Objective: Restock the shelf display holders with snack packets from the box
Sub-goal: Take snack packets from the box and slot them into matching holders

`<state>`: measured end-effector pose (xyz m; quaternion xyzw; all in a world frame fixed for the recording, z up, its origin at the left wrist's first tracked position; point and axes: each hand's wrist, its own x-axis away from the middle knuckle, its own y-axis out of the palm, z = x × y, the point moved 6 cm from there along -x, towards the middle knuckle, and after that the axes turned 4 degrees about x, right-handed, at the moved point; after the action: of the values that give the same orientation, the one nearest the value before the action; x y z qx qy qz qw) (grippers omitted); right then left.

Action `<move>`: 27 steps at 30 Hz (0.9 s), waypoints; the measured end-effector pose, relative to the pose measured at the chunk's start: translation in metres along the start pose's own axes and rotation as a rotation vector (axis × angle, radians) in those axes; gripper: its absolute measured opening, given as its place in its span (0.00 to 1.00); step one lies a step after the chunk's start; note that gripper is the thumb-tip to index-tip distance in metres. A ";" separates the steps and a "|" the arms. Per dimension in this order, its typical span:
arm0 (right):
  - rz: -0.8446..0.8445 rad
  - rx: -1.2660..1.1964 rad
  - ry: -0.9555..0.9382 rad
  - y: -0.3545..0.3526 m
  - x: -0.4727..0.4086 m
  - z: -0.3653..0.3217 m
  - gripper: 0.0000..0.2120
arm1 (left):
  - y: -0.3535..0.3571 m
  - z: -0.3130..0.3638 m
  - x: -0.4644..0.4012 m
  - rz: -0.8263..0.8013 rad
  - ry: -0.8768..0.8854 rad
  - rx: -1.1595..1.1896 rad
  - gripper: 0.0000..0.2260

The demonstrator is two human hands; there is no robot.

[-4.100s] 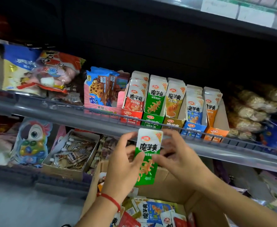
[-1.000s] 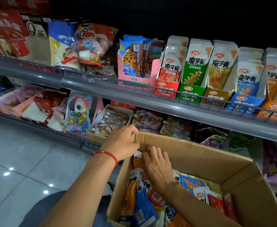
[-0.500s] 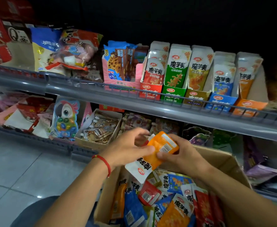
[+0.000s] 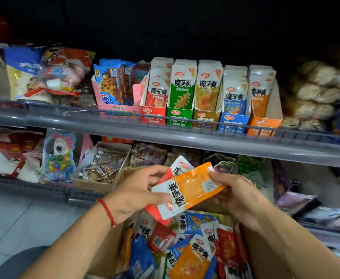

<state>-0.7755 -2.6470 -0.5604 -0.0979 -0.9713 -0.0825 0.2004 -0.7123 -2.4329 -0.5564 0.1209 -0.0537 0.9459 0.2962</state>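
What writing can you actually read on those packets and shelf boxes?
"魔芋爽": green packet in the shelf holder.
"魔芋爽": orange packet held by both hands, sideways.
"魔芋爽": orange packet in the box.
"果馅心", roughly: pink display box.
Small print, barcodes, red logos: too blurred.

Upper grey shelf (image 4: 185, 137): from left, mixed snack bags (image 4: 50, 73); pink cookie box (image 4: 116, 91); five display holders side by side, red (image 4: 153, 117), green (image 4: 179, 117), tan (image 4: 205, 119), blue (image 4: 232, 122), orange (image 4: 263, 125); far right, blurred wrapped items (image 4: 316, 93). Lower shelf (image 4: 44, 190): parrot-shaped candy pack (image 4: 58, 158), open carton of sachets (image 4: 102, 166).
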 end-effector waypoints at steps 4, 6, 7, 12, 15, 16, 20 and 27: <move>0.086 0.433 -0.267 -0.015 0.000 -0.008 0.11 | -0.002 -0.004 -0.006 0.121 -0.019 0.093 0.27; 0.149 0.905 -0.621 -0.013 0.012 -0.022 0.25 | 0.001 -0.005 -0.008 0.146 -0.025 0.155 0.28; 0.100 1.094 -0.782 -0.004 0.018 -0.022 0.30 | 0.003 -0.005 -0.009 0.149 -0.033 0.190 0.27; 0.195 1.627 -1.103 0.028 0.029 0.001 0.24 | 0.023 -0.007 -0.012 0.100 -0.092 0.274 0.27; 0.334 1.516 -1.185 0.024 0.031 -0.011 0.14 | 0.023 -0.008 -0.013 0.113 -0.078 0.361 0.29; 0.312 1.404 -1.113 0.017 0.030 -0.015 0.14 | 0.021 -0.007 -0.014 0.129 -0.058 0.373 0.30; 0.329 0.799 -0.561 -0.027 0.015 -0.019 0.10 | 0.008 -0.003 -0.012 0.296 0.037 0.114 0.26; -0.036 0.132 -0.264 -0.014 0.017 -0.011 0.13 | 0.039 0.001 -0.011 0.222 0.080 0.055 0.11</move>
<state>-0.7903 -2.6602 -0.5451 -0.0769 -0.9941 -0.0085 0.0755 -0.7251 -2.4712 -0.5593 0.0845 -0.0289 0.9781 0.1880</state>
